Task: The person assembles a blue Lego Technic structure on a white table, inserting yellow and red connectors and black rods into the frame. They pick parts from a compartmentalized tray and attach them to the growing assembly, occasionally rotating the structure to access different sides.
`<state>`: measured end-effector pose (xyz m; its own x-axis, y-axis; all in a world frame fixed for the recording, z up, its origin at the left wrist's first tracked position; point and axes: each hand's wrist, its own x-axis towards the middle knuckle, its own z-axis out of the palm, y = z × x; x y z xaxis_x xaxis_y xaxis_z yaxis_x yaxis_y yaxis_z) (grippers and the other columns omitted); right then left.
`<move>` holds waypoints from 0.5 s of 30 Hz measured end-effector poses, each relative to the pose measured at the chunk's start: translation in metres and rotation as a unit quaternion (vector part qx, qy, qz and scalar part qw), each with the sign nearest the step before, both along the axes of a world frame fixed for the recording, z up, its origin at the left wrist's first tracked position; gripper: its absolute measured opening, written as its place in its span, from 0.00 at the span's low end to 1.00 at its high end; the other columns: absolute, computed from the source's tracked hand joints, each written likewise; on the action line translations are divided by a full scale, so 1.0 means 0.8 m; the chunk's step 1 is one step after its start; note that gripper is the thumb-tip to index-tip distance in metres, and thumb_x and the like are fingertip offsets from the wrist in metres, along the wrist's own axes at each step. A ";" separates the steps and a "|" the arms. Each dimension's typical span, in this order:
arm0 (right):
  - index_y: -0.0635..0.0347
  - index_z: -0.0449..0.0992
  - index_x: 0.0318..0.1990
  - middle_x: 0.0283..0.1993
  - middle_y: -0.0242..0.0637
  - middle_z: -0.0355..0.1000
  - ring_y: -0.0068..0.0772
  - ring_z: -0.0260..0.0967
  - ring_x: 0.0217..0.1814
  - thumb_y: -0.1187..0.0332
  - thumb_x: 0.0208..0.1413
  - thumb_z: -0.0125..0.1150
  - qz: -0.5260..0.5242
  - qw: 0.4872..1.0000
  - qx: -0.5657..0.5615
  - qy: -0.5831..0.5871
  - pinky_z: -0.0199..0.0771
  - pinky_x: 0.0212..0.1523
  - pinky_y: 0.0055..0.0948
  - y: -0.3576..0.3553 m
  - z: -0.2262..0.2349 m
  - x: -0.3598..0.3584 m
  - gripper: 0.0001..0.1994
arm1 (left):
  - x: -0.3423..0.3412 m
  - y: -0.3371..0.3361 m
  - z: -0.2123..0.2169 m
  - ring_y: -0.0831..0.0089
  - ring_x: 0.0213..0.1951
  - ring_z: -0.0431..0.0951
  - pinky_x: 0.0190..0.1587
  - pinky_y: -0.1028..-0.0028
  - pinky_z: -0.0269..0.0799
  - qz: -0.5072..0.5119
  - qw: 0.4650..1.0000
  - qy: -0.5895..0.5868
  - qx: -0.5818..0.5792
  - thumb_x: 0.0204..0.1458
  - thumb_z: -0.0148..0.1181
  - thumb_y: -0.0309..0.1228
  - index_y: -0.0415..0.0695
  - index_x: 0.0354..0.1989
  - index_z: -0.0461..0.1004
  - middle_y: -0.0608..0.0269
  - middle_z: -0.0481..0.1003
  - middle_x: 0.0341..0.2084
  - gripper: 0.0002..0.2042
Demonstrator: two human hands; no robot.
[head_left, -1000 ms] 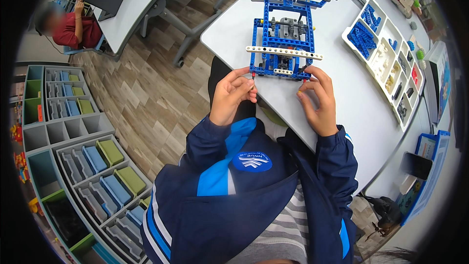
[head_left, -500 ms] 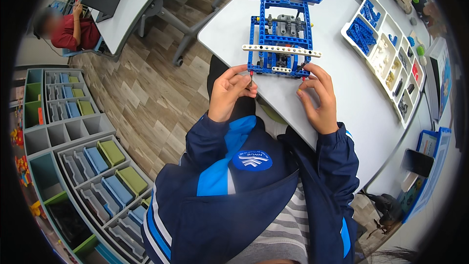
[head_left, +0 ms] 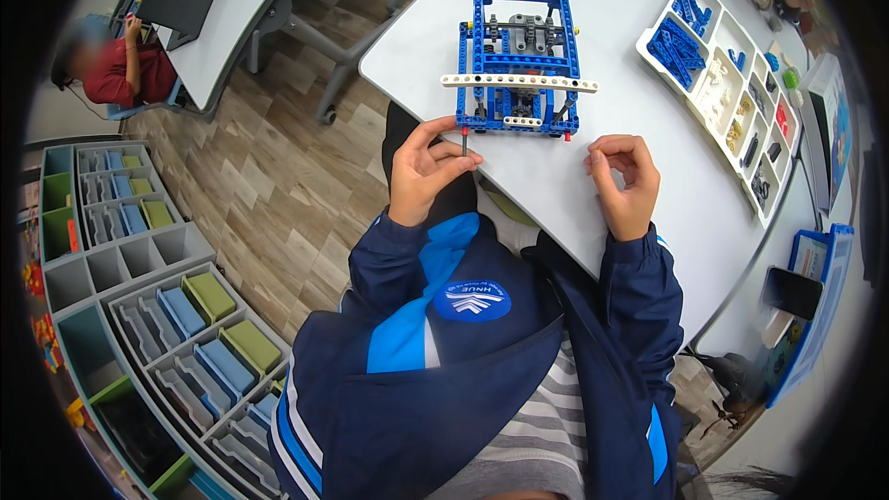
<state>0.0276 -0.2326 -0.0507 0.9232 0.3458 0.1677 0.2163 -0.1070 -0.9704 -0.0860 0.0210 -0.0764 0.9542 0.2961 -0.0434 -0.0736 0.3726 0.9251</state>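
Left hand pinched on a dark pin at the blue frame's seven o'clock, right hand curled, apparently empty, at five

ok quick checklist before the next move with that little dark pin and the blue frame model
1. Pin held: ok. The left hand pinches the small dark axle pin upright between thumb and fingers.
2. Right hand free: cannot tell; its fingers are curled and could hide a small part.
3. Model steady: ok. The blue frame model sits flat on the white table, neither hand touching it.
4. Target hole on the model's near edge: cannot tell, too small to make out.
5. Spare parts in reach: ok. The white sorting tray lies on the right side of the table.
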 end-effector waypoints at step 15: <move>0.72 0.77 0.44 0.36 0.39 0.77 0.25 0.75 0.31 0.75 0.62 0.63 0.023 0.979 0.065 0.190 0.74 0.32 0.22 0.028 -0.007 -0.015 0.08 | 0.000 -0.003 -0.004 0.64 0.43 0.82 0.48 0.70 0.80 0.001 1.000 -0.005 0.021 0.52 0.63 0.14 0.30 0.57 0.65 0.50 0.76 0.43 0.23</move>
<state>0.0153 -0.2104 -0.0566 0.9112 0.3877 -0.1395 -0.1614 0.0244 -0.9866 -0.0861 0.0185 -0.0792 0.9539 0.2992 -0.0218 -0.0832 0.3337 0.9390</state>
